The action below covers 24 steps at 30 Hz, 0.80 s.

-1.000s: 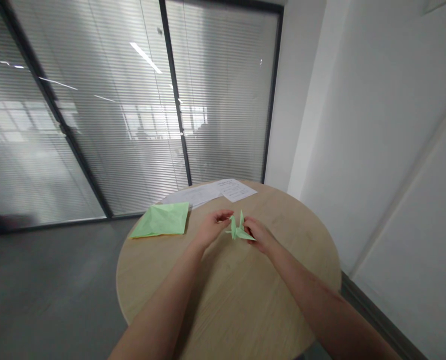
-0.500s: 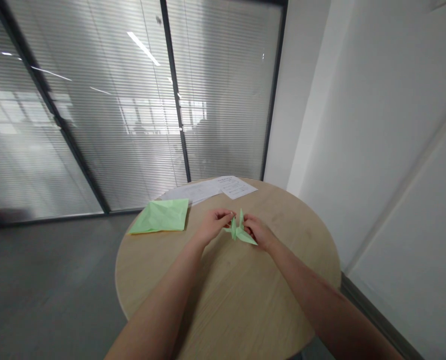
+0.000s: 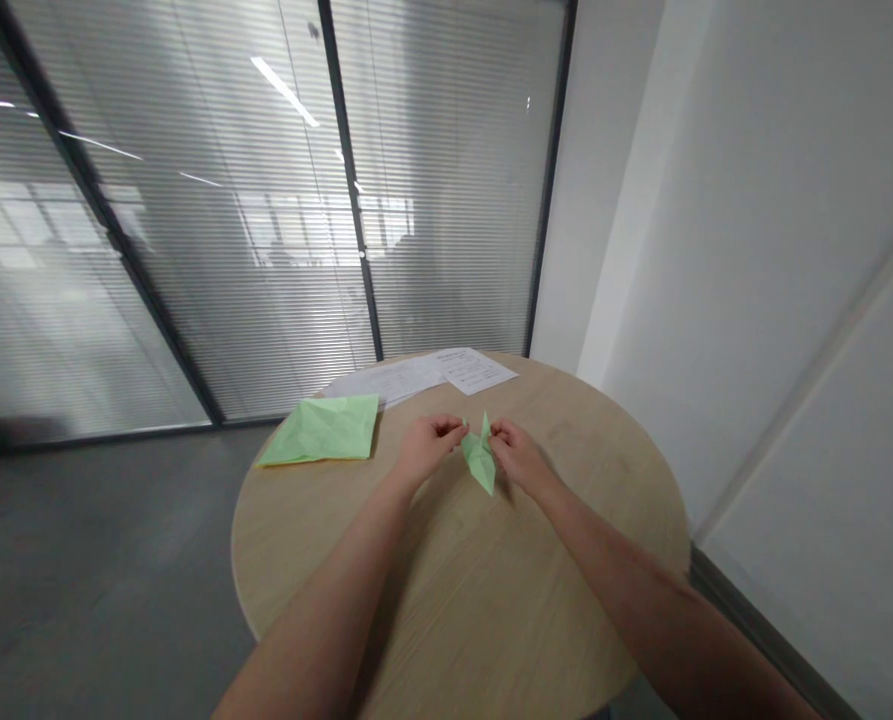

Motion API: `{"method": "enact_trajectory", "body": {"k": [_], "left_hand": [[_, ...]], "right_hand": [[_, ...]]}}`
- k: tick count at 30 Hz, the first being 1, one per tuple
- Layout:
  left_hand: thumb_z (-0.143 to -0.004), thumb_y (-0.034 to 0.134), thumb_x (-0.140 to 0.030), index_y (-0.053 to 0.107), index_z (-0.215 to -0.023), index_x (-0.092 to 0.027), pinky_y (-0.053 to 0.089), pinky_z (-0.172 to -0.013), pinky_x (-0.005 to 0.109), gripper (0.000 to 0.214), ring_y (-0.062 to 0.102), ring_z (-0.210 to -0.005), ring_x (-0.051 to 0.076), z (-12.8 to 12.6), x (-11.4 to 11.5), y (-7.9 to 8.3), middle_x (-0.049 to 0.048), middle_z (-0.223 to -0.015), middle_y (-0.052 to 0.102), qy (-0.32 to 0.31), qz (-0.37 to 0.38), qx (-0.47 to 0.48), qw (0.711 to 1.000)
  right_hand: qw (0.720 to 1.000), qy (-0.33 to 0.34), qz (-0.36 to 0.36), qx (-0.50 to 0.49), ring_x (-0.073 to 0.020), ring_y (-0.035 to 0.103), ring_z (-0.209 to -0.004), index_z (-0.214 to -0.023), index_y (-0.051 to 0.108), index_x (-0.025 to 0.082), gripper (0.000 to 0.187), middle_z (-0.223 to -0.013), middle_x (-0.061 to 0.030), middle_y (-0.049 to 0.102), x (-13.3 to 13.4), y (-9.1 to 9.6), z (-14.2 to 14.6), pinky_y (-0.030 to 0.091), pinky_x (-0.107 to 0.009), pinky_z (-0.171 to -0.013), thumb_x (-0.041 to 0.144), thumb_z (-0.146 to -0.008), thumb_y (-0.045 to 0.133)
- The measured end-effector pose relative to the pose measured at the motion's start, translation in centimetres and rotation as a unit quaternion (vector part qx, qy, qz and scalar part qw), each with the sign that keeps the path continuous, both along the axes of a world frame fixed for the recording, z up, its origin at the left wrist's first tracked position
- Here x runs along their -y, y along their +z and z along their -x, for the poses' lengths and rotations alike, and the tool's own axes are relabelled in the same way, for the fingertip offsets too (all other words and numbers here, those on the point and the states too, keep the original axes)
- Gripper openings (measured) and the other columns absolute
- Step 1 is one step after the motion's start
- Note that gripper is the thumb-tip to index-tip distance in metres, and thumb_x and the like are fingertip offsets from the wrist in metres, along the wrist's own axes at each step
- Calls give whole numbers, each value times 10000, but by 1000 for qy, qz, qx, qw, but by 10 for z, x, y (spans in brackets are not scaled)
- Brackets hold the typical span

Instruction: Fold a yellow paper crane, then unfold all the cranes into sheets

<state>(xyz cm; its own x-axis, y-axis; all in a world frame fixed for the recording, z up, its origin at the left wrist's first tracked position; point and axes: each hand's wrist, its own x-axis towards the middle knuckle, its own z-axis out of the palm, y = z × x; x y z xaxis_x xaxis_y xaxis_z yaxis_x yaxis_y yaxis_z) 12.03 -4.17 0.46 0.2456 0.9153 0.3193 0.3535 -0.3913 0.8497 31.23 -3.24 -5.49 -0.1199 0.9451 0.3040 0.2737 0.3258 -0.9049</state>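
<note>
A small light-green origami crane (image 3: 480, 462) is held between my two hands above the round wooden table (image 3: 476, 590). My left hand (image 3: 429, 446) pinches a tip on its left side between thumb and fingers. On the other side my right hand (image 3: 517, 450) grips the crane's right part, close to an upright point. One broad wing hangs down toward me. The fingers partly cover the folded paper, so its far side is hidden.
Green paper sheets (image 3: 326, 430) lie in a stack at the table's left edge. Printed white papers (image 3: 480, 372) overlap at the back. Beyond stands a glass partition with blinds (image 3: 453, 200); a white wall (image 3: 776, 250) rises on the right.
The crane has turned in my hands; the wing that pointed right now points down toward me. Both hands still hold it in nearly the same place.
</note>
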Motion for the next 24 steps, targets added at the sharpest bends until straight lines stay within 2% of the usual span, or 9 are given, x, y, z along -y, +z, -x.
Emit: {"method": "enact_trajectory", "body": {"k": [3,8,13,17,21,24], "left_hand": [[-798,620,-468,668,-684,-169,430,-593,260,323,540,-598,139,1,-3,-2,-6,-624,594,20,-13,1,1000],[-800,637,-454,685,-735,-165,446,-589,260,300,545,-601,139,3,-5,-4,2,-654,612,16,-10,25,1000],[-804,648,-442,722,-877,-158,457,-592,265,302,560,-607,137,2,-9,-11,17,-738,661,29,-29,25,999],[-795,667,-410,721,-1002,-165,427,-586,258,325,555,-602,138,-1,-8,-13,-8,-700,630,61,-58,-1,996],[-814,644,-386,720,-906,-171,383,-575,261,246,530,-591,144,-7,-1,-10,-26,-631,576,77,-70,-42,994],[-832,612,-366,671,-765,-183,367,-581,264,204,523,-605,147,-8,1,-9,-22,-621,565,102,-74,-59,990]], "right_hand": [[1000,-8,-13,-27,-128,459,-543,-820,522,241,93,-635,53,521,5,4,2,334,-240,-537,331,-824,545],[999,19,-9,-41,-139,471,-562,-963,582,236,244,-662,47,533,8,11,2,345,-249,-546,446,-840,596],[999,38,-25,-18,-132,462,-574,-802,585,220,247,-654,34,523,5,11,-2,348,-250,-559,463,-838,611],[998,21,-54,-9,-134,469,-586,-808,600,225,221,-677,22,541,3,8,-2,363,-242,-547,442,-850,608],[998,10,-67,-6,-147,511,-624,-879,636,234,200,-706,11,577,0,1,0,394,-235,-538,432,-853,624],[999,32,-43,-2,-151,541,-649,-937,639,237,215,-752,-3,613,-1,-1,0,417,-230,-534,439,-874,603]]}}
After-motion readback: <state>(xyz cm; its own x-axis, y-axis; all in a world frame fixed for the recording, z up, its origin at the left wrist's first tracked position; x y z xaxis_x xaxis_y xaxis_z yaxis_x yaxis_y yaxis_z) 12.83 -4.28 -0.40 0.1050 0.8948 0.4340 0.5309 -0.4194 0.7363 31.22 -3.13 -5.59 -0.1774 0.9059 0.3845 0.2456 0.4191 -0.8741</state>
